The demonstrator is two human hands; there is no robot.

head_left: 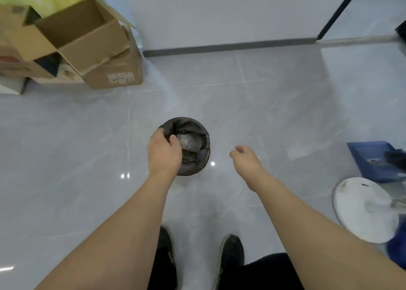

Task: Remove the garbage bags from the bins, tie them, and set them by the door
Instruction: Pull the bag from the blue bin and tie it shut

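Note:
A small round bin [198,165] lined with a dark garbage bag [186,126] stands on the tiled floor in front of my feet. Crumpled plastic waste fills the bag. My left hand [163,150] sits on the bin's left rim, fingers curled over the edge of the bag. My right hand [246,160] hovers to the right of the bin, apart from it, fingers loosely bent and holding nothing.
Stacked cardboard boxes [87,39] stand at the back left against the wall. A blue tray [373,160] and a white round base [362,208] lie on the floor at the right. A dark door frame [338,10] rises at the back right.

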